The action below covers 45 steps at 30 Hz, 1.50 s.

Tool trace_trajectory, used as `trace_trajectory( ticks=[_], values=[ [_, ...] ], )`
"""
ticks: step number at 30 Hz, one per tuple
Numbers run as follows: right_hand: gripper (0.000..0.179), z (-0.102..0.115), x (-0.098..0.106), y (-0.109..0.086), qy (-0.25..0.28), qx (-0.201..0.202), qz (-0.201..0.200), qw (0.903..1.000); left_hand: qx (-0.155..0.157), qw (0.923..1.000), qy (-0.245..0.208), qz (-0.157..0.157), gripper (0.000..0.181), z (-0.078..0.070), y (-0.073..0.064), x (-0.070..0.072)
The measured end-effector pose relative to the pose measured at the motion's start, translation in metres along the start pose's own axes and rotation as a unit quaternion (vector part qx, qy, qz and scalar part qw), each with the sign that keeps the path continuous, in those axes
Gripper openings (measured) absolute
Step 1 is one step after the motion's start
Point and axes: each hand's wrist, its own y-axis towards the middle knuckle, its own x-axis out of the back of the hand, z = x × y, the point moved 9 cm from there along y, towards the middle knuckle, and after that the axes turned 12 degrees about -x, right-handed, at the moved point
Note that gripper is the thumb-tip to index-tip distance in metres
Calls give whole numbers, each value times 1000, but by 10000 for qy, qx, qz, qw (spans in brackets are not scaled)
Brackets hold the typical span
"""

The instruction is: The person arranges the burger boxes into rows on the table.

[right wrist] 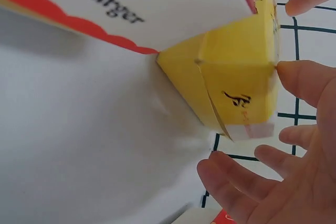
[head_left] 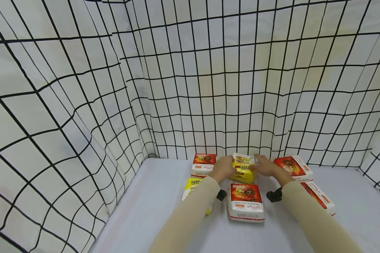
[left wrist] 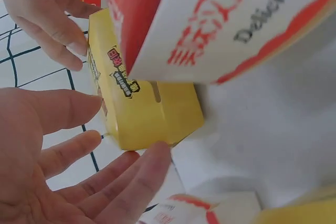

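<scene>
A yellow burger box (head_left: 243,173) with a printed top stands near the back netting, between my two hands. My left hand (head_left: 223,169) is at its left side; in the left wrist view the thumb and fingertips lie along the box's edges, fingers spread. On the other side is my right hand (head_left: 266,166), its thumb tip at the upper edge and its other fingers loosely spread off the box, as the right wrist view shows. A red-and-white hamburger box (head_left: 246,203) sits just in front, covering part of the yellow one in both wrist views.
A red-and-white box (head_left: 203,164) is at the back left, with a yellow-and-white box (head_left: 191,186) before it, partly behind my left sleeve. Two more red-and-white boxes, one behind (head_left: 293,168) and one nearer (head_left: 318,196), lie right. Black netting (head_left: 225,95) over white sheeting surrounds the white table (head_left: 139,218).
</scene>
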Motion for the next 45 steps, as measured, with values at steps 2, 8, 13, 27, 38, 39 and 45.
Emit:
trace_trajectory(
  ticks=[2, 8, 13, 27, 38, 39, 45],
  values=[
    [79, 0, -4, 1, 40, 23, 124, 9999, 20, 10000, -96, -9, 40, 0, 0, -2],
    [81, -1, -8, 2, -26, 24, 133, 9999, 131, 9995, -290, -83, 37, 3, 0, -5],
    [87, -5, -8, 2, -197, -163, 34, 9997, 162, 9993, -318, -146, 38, 3, 1, -6],
    [94, -13, -14, 2, -220, -495, -37, 9985, 345, 9975, -588, -195, 49, 2, 1, -9],
    [84, -7, -13, -7, -410, -403, 112, 9983, 92, 9976, -674, 158, 69, 2, 4, -18],
    [83, -7, -13, -8, -425, -414, 123, 9982, 112, 9973, -700, 184, 71, 3, 4, -18],
    [79, -6, -12, -11, -396, -375, 133, 9984, 276, 9949, -922, 298, 75, 4, 3, -20]
  ],
)
